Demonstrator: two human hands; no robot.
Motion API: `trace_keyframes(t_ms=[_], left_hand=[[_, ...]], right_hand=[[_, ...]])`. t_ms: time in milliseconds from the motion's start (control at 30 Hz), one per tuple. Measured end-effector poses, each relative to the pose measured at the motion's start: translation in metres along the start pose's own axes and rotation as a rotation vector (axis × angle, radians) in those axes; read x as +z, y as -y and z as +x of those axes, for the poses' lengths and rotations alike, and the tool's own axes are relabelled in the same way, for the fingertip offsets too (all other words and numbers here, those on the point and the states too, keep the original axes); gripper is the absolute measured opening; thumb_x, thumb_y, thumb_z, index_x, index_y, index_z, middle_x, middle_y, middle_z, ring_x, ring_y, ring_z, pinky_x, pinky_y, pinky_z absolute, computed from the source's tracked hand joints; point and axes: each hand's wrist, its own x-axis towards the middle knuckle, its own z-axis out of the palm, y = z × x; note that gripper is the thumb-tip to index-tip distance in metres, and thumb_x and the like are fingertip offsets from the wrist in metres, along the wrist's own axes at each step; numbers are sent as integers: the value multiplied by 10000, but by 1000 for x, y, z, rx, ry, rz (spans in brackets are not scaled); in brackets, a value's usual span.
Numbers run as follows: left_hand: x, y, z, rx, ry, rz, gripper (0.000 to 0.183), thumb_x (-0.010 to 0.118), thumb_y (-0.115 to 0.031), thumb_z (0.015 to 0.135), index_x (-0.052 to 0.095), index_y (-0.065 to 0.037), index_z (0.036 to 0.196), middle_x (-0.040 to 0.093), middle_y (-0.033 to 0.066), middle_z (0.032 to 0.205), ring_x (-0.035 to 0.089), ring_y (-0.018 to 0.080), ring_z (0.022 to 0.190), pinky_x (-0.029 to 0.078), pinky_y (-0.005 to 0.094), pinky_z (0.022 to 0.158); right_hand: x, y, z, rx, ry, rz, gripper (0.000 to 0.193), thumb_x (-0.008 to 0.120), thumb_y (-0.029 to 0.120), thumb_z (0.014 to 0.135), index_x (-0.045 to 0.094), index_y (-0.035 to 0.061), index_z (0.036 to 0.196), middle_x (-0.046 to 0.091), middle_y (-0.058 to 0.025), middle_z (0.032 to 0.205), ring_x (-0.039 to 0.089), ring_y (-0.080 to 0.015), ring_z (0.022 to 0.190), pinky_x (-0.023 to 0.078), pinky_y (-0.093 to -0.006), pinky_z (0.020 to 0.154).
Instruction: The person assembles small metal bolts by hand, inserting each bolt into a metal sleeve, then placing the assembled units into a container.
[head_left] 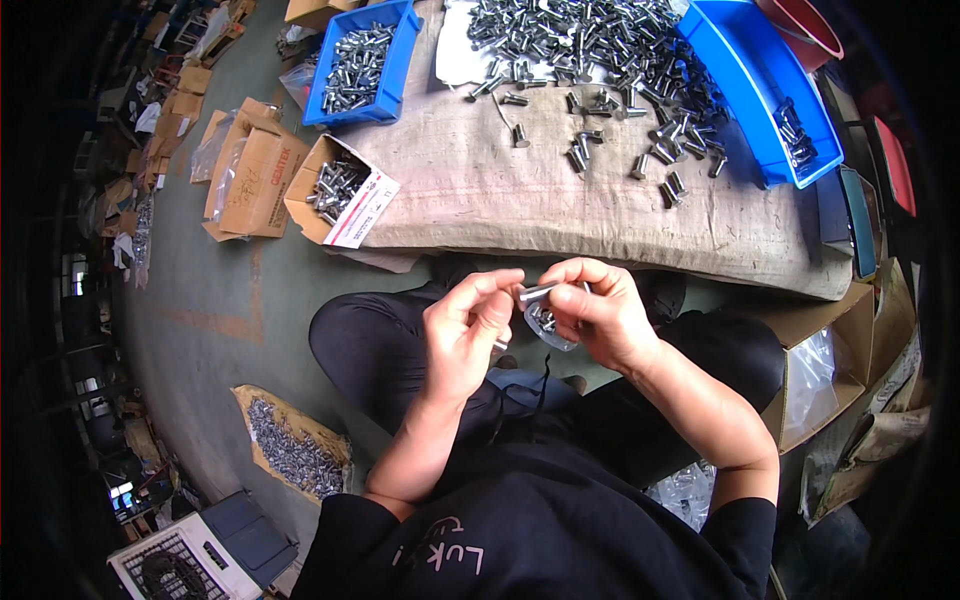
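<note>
Over my lap, both hands meet at a shiny metal bolt (538,292). My right hand (612,315) is closed, pinching it between thumb and fingers. The fingertips of my left hand (462,330) close at the bolt's left end. Another small metal end (500,345) pokes out below my left thumb; the rest of it is hidden in that hand. Just beneath my right fingers is a clear plastic container (550,338) with small metal parts inside. I cannot tell what supports it.
Ahead, a cloth-covered table (500,205) bears a heap of bolts (590,40). Blue bins (407,75) stand at its left and right. Bolts fill a small carton (375,205) by the left corner. Metal parts lie on a brown sheet (247,408) on the floor. An open cardboard box (862,330) stands right.
</note>
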Motion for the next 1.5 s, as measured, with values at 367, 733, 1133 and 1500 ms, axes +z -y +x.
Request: trace_keyframes(t_ms=[367,733,1133,1500], left_hand=[[20,12,10,43,-289,-208,264,387,-169,943,514,12,1087,516,40,853,425,43,632,366,180,556],[0,5,-3,-208,-91,-342,261,527,-219,882,576,34,930,552,36,688,426,28,519,322,166,423],[-4,0,-5,-142,-61,-206,264,607,-76,818,573,25,1060,561,4,733,430,19,552,324,150,463],[-8,-1,-5,-282,-27,-358,221,630,-44,791,605,23,1000,562,33,850,471,45,673,370,156,570]], right_hand=[[22,-2,-4,139,12,-317,156,652,91,779,588,5,892,556,-19,633,418,-41,437,314,-192,374],[10,2,-6,-103,-99,-319,150,662,49,760,607,40,900,557,17,684,450,-24,521,347,-171,427],[11,1,-6,-92,-93,-363,200,652,55,770,615,33,965,595,-1,740,473,-28,561,372,-165,453],[9,-1,-6,-115,-58,-346,189,631,20,774,609,9,962,595,-31,745,474,-45,531,368,-181,431]])
